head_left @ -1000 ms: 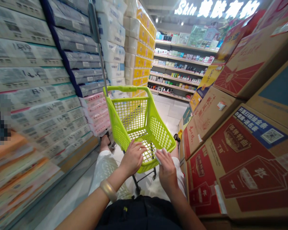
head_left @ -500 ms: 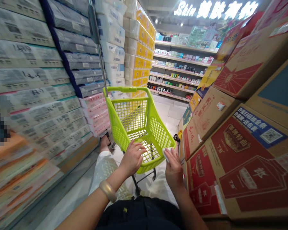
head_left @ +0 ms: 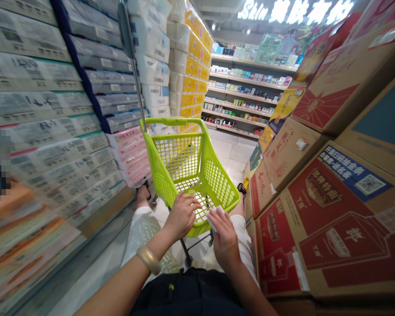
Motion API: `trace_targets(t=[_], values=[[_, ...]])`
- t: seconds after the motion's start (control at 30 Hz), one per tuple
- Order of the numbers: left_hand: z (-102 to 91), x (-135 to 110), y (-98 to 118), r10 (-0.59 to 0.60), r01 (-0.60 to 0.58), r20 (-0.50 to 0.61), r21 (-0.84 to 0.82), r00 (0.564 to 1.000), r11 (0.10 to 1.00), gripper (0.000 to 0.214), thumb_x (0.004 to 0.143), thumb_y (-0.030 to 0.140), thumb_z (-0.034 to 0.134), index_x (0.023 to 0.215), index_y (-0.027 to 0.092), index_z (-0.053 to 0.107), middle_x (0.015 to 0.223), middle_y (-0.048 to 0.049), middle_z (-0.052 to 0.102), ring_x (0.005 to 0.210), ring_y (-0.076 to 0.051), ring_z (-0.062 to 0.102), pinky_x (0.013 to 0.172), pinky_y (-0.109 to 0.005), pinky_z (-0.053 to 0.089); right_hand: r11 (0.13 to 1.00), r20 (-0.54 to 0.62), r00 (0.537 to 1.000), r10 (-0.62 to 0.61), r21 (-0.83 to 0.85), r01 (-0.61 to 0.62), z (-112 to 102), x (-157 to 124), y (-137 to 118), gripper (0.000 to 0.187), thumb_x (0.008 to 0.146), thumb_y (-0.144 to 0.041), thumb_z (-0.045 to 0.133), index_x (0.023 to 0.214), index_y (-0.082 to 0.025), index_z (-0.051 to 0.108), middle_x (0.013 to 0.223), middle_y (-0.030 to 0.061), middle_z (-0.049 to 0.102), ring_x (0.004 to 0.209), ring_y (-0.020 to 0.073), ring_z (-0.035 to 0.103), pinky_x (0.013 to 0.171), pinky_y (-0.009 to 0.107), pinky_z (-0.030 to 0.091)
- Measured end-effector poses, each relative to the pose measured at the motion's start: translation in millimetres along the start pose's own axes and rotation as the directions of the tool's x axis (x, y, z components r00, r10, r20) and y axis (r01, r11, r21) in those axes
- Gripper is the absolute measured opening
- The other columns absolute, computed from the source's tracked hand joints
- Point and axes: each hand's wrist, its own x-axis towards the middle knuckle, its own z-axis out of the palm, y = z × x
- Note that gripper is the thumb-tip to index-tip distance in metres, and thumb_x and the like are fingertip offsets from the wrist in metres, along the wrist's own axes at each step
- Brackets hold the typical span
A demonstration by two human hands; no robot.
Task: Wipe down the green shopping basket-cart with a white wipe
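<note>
A lime-green plastic shopping cart (head_left: 221, 179) stands between my legs, its basket of open lattice facing me. My left hand (head_left: 183, 214) rests at the near left rim, fingers bent over the edge into the basket; a gold-coloured bangle (head_left: 148, 259) is on that wrist. Under the fingers of my right hand (head_left: 224, 235) is a white wipe or tissue (head_left: 212, 219), pressed against the near rim right of centre. Most of the wipe is hidden beneath the fingers.
Stacked cartons (head_left: 345, 210) crowd the right side. Packaged goods (head_left: 49, 109) and tissue packs (head_left: 154, 57) are piled on the left. A metal pole (head_left: 136, 79) rises from the cart's far left corner. Shelves of small products (head_left: 243, 94) stand at the back.
My right hand has slid left along the near rim with the white wipe, from the right corner toward my left hand. My left hand has stayed in place.
</note>
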Motion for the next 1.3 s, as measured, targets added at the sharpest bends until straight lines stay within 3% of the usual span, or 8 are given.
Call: trace_targets(t=[0.1,0.27,0.5,0.67,0.9,1.1,1.2,1.3], values=[[-0.3,0.6,0.0,0.002,-0.002,0.002,0.001,1.0,1.0,0.041,0.075,0.004,0.044,0.098,0.024,0.072,0.103,-0.0016,0.073,0.112,-0.023,0.054,0.116,-0.057,0.023,0.999,0.034,0.999,-0.034,0.017,0.034,0.1,1.0,0.2,0.051,0.087,-0.004,0.038,0.13,-0.023,0.059,0.13,0.007,0.065,0.131,0.0213,0.052,0.11,0.048,0.04],[-1.2,1.4,-0.4,0.006,-0.006,0.0,-0.013,1.0,1.0,0.042,0.074,0.003,0.043,0.095,0.025,0.072,0.101,-0.0009,0.073,0.109,-0.023,0.055,0.116,-0.058,0.023,0.991,-0.161,0.98,0.118,-0.037,-0.126,-5.1,2.8,17.4,0.048,0.088,-0.004,0.038,0.126,-0.019,0.063,0.123,0.011,0.068,0.128,0.0248,0.055,0.11,0.053,0.04],[-2.9,5.8,1.3,-0.002,0.002,0.006,-0.018,1.0,1.0,0.043,0.068,0.0,0.044,0.089,0.026,0.071,0.098,0.0019,0.074,0.104,-0.021,0.056,0.115,-0.055,0.023,0.999,0.029,0.999,-0.046,0.017,0.046,1.1,0.6,0.5,0.052,0.088,-0.003,0.038,0.13,-0.024,0.059,0.128,0.0062,0.066,0.131,0.0208,0.052,0.111,0.048,0.039],[-4.6,6.5,-0.6,-0.01,0.012,0.037,-0.043,0.999,0.999,0.042,0.065,0.0,0.043,0.087,0.026,0.069,0.096,0.0015,0.074,0.102,-0.022,0.055,0.114,-0.056,0.023,0.991,-0.158,0.981,0.116,-0.048,-0.125,-5.5,4.7,19.0,0.047,0.087,-0.004,0.039,0.125,-0.019,0.063,0.123,0.0113,0.068,0.129,0.0257,0.054,0.11,0.054,0.038],[-5.8,8.3,-1.2,-0.011,0.013,0.045,-0.045,0.999,0.999,0.04,0.067,0.001,0.043,0.087,0.025,0.068,0.094,0.0016,0.073,0.103,-0.022,0.055,0.113,-0.053,0.025,0.997,0.062,0.995,-0.076,0.02,0.075,6.6,2.0,-7.5,0.054,0.087,-0.003,0.037,0.132,-0.024,0.057,0.13,0.0056,0.064,0.132,0.0207,0.05,0.112,0.048,0.038],[-10.1,11.1,-10.0,0.017,-0.014,0.082,-0.04,0.997,0.999,0.041,0.067,0.001,0.043,0.087,0.026,0.068,0.095,0.0022,0.074,0.103,-0.022,0.056,0.113,-0.052,0.026,0.991,-0.138,0.985,0.099,-0.076,-0.111,-7.1,0.5,22.2,0.047,0.087,-0.002,0.038,0.124,-0.019,0.063,0.125,0.0099,0.068,0.129,0.0249,0.054,0.112,0.053,0.034],[-13.2,12.1,-14.4,0.024,-0.021,0.092,-0.034,0.996,0.999,0.041,0.067,0.001,0.042,0.088,0.025,0.068,0.095,0.0019,0.074,0.102,-0.022,0.056,0.113,-0.053,0.026,0.997,-0.076,0.996,0.056,-0.058,-0.06,-2.8,-1.2,11.5,0.048,0.088,-0.003,0.038,0.126,-0.02,0.061,0.128,0.0079,0.066,0.132,0.0237,0.051,0.113,0.051,0.033],[-16.8,12.1,-17.4,0.022,-0.019,0.103,-0.028,0.994,0.999,0.04,0.067,0.001,0.042,0.087,0.024,0.068,0.093,0.0014,0.073,0.101,-0.022,0.056,0.112,-0.053,0.026,0.994,0.079,0.991,-0.107,0.007,0.107,10.7,-0.3,-17.9,0.052,0.088,-0.001,0.035,0.13,-0.022,0.057,0.132,0.003,0.063,0.135,0.0199,0.047,0.114,0.045,0.033]])
